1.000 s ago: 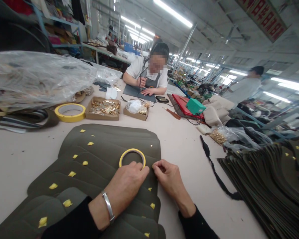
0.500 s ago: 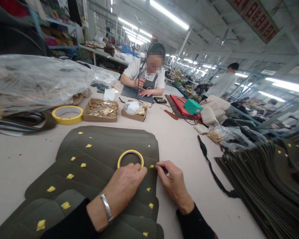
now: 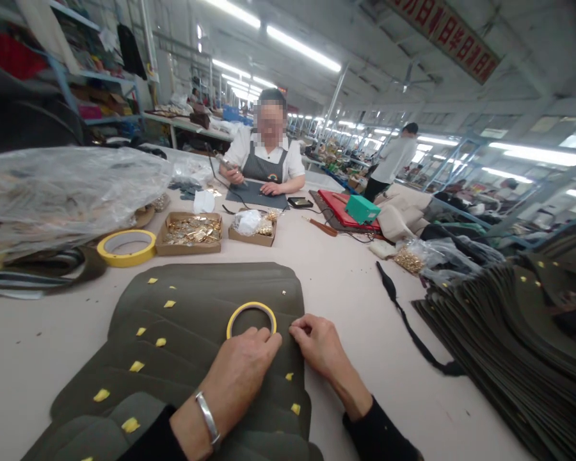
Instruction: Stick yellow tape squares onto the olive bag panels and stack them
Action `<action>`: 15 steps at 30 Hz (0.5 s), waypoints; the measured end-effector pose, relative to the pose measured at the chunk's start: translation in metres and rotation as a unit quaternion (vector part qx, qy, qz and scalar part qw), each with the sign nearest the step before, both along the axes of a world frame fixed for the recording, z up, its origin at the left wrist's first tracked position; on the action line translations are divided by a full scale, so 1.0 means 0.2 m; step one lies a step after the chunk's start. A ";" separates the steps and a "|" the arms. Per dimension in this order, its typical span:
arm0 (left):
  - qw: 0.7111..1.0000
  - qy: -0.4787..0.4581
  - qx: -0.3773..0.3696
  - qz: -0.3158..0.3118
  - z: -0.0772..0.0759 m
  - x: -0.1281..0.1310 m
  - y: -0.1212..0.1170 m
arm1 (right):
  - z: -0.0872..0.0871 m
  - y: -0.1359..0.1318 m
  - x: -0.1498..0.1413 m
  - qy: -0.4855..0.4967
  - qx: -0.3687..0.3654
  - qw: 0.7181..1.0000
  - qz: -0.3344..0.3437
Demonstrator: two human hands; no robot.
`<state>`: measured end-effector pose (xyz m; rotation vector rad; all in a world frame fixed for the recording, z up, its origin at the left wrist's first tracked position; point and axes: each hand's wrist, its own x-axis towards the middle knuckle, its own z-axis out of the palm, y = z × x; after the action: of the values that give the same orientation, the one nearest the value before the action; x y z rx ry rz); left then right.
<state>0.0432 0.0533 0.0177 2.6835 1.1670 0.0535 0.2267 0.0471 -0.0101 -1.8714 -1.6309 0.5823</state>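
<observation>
Several dark olive pieces (image 3: 206,282) lie overlapped on the table, dotted with small yellow tape bits (image 3: 160,342). My left hand (image 3: 240,378), with a silver bangle at the wrist, is closed on the near rim of a thin roll of yellow tape (image 3: 251,305). That roll rests over the top piece. At the right edge of this piece, my right hand (image 3: 319,346) is closed in a pinch; whatever lies between thumb and forefinger is hidden. A tiny shiny stud (image 3: 283,292) shows beyond the fingers.
Across the table (image 3: 350,288) sits a person (image 3: 264,153) holding a pen-like tool over a dark sheet. A wider yellow tape roll (image 3: 127,259) and boxes of gold metal parts (image 3: 192,246) stand at the back left. Stacked olive pieces (image 3: 499,358) and a black strap (image 3: 403,320) lie right.
My right hand has shifted slightly left onto the piece's edge, and the yellow bit at its fingertips no longer shows. The view has tilted up. The person opposite has raised their head.
</observation>
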 end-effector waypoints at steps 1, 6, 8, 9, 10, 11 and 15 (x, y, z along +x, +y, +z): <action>1.000 -0.003 0.009 0.001 0.00 -0.01 0.00 | -0.01 0.00 0.01 0.011 0.024 1.000 0.008; 0.991 -0.072 0.115 0.012 0.00 -0.08 0.05 | -0.01 -0.01 0.04 0.029 0.126 0.992 0.008; 0.981 -0.116 0.154 0.009 -0.01 -0.11 0.07 | 0.00 -0.02 0.04 0.054 0.095 0.994 0.010; 0.975 -0.143 0.169 0.005 -0.01 -0.12 0.08 | 0.01 -0.02 0.03 0.068 0.079 0.994 0.015; 0.968 -0.171 0.182 0.001 -0.01 -0.13 0.09 | 0.01 -0.03 0.03 0.077 0.070 0.994 0.018; 0.961 -0.200 0.193 -0.003 -0.02 -0.13 0.10 | 0.01 -0.03 0.03 0.078 0.072 0.994 0.020; 0.927 -0.294 0.232 -0.004 -0.02 -0.14 0.13 | -0.01 -0.02 0.04 0.042 0.106 0.993 0.015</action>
<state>0.0143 0.0783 0.0142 2.7145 1.0289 1.1789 0.2355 0.0426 -0.0113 -1.6502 -1.6023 0.4735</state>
